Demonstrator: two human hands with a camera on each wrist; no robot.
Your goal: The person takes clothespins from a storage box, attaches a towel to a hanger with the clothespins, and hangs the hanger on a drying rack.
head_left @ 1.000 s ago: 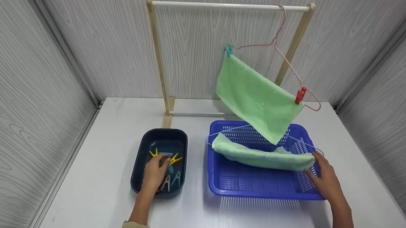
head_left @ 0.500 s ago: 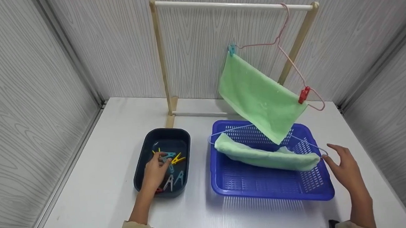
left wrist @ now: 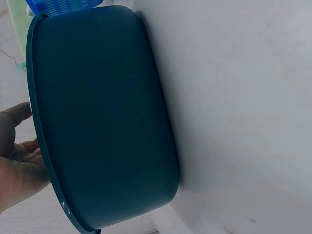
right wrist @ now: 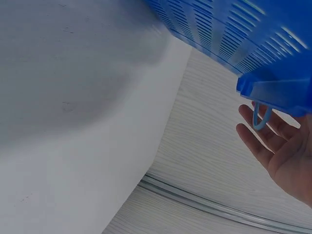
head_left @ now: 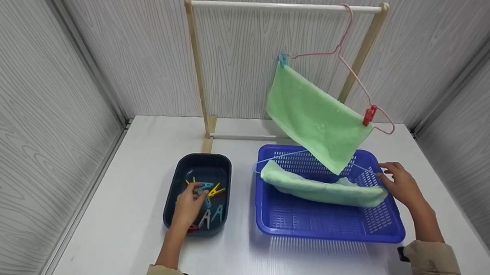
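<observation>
My left hand (head_left: 185, 207) reaches into a dark teal bin (head_left: 167, 200), finger and thumb apart over a blue clothespin (head_left: 206, 185). A yellow clothespin (head_left: 216, 190) lies just right of the thumb. The bin's wall hides part of this hand in the left wrist view. My right hand (head_left: 403, 183) is at the right end of a light blue hanger (head_left: 288, 154), beside the basket. In the right wrist view its fingers extend behind the hanger's looped end (right wrist: 262, 117). A pale green cloth (head_left: 323, 192) lies folded over that hanger, inside a blue basket (head_left: 330, 236).
Behind the basket stands a rack with a white rail (head_left: 263, 5). From it a pink hanger (head_left: 355, 75) hangs tilted, a green cloth (head_left: 311, 113) clipped on by a blue peg (head_left: 283, 60) and a red peg (head_left: 369, 115). The cloth's low corner overlaps the basket.
My right hand lets go of the cloth's right end, draws back to the right, then comes in again at the hanger's end. The left hand stays in the bin, finger and thumb shifting slightly.
</observation>
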